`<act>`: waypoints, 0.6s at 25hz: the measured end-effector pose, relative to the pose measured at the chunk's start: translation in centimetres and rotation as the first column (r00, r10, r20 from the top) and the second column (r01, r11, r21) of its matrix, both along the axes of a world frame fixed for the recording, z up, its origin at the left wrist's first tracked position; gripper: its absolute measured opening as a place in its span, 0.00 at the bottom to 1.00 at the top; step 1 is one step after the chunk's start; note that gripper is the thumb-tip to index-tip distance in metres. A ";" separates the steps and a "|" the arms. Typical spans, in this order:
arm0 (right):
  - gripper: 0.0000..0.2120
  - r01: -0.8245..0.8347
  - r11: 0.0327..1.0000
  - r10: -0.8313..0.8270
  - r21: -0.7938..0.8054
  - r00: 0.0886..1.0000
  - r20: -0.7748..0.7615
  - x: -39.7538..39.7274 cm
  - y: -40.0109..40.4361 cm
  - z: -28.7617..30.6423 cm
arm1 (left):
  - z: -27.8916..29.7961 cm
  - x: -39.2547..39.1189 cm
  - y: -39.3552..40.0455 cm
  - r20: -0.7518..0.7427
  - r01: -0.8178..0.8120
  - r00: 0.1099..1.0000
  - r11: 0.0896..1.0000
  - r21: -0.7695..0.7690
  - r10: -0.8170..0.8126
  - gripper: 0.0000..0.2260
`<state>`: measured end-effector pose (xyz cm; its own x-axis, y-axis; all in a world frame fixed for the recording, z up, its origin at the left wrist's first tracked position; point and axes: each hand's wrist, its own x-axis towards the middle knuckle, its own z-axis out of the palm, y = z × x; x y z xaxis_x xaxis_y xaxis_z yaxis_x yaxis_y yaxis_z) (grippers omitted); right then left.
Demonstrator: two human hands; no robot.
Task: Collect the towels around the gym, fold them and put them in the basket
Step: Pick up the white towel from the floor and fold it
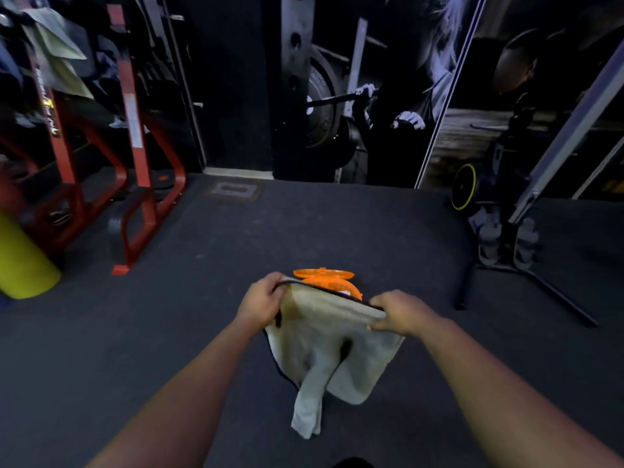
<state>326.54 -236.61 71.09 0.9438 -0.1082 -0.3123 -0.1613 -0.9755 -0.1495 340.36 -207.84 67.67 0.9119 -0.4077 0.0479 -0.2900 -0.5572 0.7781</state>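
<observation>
with left hand (261, 300) and right hand (400, 314) fingers clamped on the pale cloth towel (332, 346), we are risking its dangling corner folding crooked over the orange plastic basket (332, 282).

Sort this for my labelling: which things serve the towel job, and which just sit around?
Job: towel, left hand, right hand, orange basket.
Lying about: red rack, yellow cylinder, weight plate.

The dark rubber floor (304, 231) carries an orange basket (332, 285), a red rack (135, 184), a yellow bag (20, 261) and a black stand (526, 285).
</observation>
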 end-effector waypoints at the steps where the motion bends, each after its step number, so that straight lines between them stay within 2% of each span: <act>1: 0.14 0.047 0.999 -0.047 0.024 0.999 -0.011 0.2 -1.0 -0.5 | 0.3 1.7 -0.1 0.017 -0.029 0.999 1.000 -0.007 0.029 0.13; 3: 0.12 0.143 0.985 -0.145 0.097 0.989 0.012 -0.1 -3.1 -2.2 | 0.5 4.1 -0.3 0.048 -0.129 0.991 0.992 0.014 0.128 0.08; 5: 0.12 0.235 0.949 -0.248 0.211 0.968 0.040 -0.8 -5.2 -3.7 | 0.2 5.4 0.1 0.128 -0.234 0.968 0.964 0.124 0.218 0.04; 7: 0.12 0.296 0.908 -0.343 0.296 0.932 0.121 -0.6 -6.3 -4.7 | -1.0 6.5 0.6 0.229 -0.350 0.926 0.912 0.215 0.301 0.06; 8: 0.12 0.320 0.891 -0.389 0.322 0.904 0.178 -0.3 -6.4 -4.8 | -1.6 6.7 0.4 0.209 -0.406 0.908 0.887 0.220 0.364 0.08; 9: 0.13 0.333 0.880 -0.423 0.338 0.873 0.241 0.3 -6.5 -4.9 | -2.0 6.6 -0.2 0.109 -0.460 0.888 0.874 0.158 0.447 0.09; 10: 0.14 0.342 0.877 -0.444 0.338 0.844 0.301 0.9 -6.5 -4.7 | -2.1 6.4 -1.0 -0.041 -0.517 0.854 0.855 0.033 0.518 0.09; 12: 0.18 0.314 0.908 -0.402 0.278 0.839 0.367 1.8 -6.9 -3.8 | -1.4 6.7 -2.5 -0.266 -0.630 0.773 0.746 -0.214 0.576 0.10; 13: 0.20 0.273 0.941 -0.327 0.200 0.883 0.336 2.0 -7.4 -3.5 | -0.9 7.3 -2.6 -0.283 -0.656 0.754 0.702 -0.277 0.593 0.11; 15: 0.22 0.212 0.977 -0.209 -0.004 0.966 0.155 1.8 -9.1 -3.1 | 0.7 8.6 -1.9 -0.207 -0.655 0.756 0.711 -0.257 0.621 0.11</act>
<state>328.35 -245.72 68.00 0.9354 -0.3144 -0.1618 -0.3402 -0.9250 -0.1690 348.96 -209.78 68.42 0.9555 0.2924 -0.0388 0.1358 -0.3193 0.9379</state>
